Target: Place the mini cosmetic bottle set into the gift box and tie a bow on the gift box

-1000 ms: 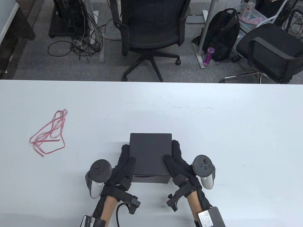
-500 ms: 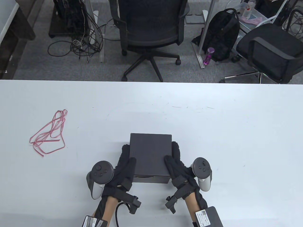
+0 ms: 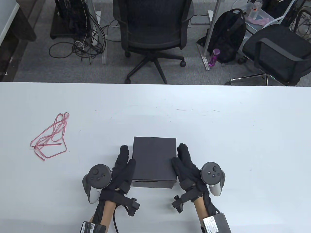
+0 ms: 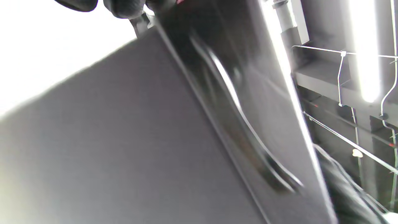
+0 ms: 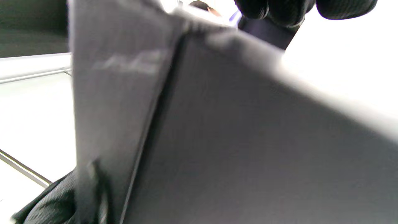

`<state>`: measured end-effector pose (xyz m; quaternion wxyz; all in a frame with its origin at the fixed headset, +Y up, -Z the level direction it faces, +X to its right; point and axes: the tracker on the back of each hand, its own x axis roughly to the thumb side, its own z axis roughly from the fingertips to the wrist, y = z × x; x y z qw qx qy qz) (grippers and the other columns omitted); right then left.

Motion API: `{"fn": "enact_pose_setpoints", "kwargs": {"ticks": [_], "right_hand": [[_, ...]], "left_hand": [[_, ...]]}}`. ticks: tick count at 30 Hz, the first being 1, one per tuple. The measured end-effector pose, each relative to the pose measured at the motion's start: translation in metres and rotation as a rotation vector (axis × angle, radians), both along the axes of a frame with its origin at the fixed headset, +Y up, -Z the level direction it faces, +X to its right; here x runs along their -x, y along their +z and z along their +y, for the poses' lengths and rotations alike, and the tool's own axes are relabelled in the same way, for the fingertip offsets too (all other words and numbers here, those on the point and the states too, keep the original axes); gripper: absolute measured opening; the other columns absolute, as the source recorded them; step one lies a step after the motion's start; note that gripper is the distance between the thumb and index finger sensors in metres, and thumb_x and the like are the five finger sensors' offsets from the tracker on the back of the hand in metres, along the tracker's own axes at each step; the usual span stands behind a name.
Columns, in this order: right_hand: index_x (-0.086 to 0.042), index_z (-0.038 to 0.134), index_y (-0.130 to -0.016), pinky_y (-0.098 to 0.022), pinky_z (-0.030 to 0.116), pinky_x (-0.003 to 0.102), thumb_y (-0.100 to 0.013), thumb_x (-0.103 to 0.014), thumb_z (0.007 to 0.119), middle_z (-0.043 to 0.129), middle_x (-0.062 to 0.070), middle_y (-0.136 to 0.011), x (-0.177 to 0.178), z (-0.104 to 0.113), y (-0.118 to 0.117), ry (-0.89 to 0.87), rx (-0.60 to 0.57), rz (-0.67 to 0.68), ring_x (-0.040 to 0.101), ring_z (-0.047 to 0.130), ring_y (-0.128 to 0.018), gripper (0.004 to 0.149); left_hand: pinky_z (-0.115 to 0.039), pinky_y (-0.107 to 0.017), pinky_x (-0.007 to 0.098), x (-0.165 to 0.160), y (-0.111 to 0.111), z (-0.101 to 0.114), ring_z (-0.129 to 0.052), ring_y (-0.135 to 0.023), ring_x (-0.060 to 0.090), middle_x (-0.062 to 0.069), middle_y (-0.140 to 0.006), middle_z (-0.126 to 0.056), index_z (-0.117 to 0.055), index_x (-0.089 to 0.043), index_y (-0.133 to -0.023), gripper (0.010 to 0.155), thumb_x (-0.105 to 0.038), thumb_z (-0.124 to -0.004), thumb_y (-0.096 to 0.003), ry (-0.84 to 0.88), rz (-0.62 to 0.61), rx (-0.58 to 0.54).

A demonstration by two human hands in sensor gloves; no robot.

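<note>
White bench (image 3: 218, 136) before us, black gift box (image 3: 154, 159) closed at its near middle, our left hand (image 3: 121, 167) and right hand (image 3: 187, 165) flanking the box, fingers straight along its sides, pink ribbon (image 3: 49, 137) lying loose well left of the box

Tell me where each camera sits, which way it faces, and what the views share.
Table view: overhead, looking down at the table; left hand and right hand flank the black box; ribbon far left.
Left wrist view: tilted, close against the box; fingertips on top.
Right wrist view: close on the box; fingertips on top.
Shared: the box.
</note>
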<state>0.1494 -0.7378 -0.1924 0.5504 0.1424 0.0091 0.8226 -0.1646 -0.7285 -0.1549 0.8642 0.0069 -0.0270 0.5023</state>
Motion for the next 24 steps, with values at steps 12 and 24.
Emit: {"fn": "enact_pose_setpoints", "kwargs": {"ticks": [12, 24], "right_hand": [[0.013, 0.041, -0.109, -0.055, 0.064, 0.069, -0.064, -0.036, 0.057, 0.058, 0.041, -0.101, -0.032, 0.002, 0.0, 0.201, -0.136, -0.237, 0.06, 0.067, -0.079, 0.068], [0.013, 0.043, -0.108, -0.053, 0.068, 0.064, -0.064, -0.035, 0.057, 0.064, 0.039, -0.097, -0.029, -0.002, -0.002, 0.232, -0.128, -0.228, 0.056, 0.072, -0.073, 0.067]], "left_hand": [[-0.073, -0.066, 0.059, 0.078, -0.035, -0.013, -0.082, -0.09, 0.045, 0.017, -0.11, -0.066, -0.062, -0.021, -0.112, 0.052, -0.039, -0.062, -0.0633, -1.087, 0.343, 0.376], [-0.072, -0.066, 0.057, 0.185, -0.102, -0.043, -0.079, -0.085, 0.039, 0.014, -0.106, -0.062, -0.056, -0.034, -0.11, 0.048, -0.034, -0.061, -0.0625, -1.2, 0.52, 0.653]]}}
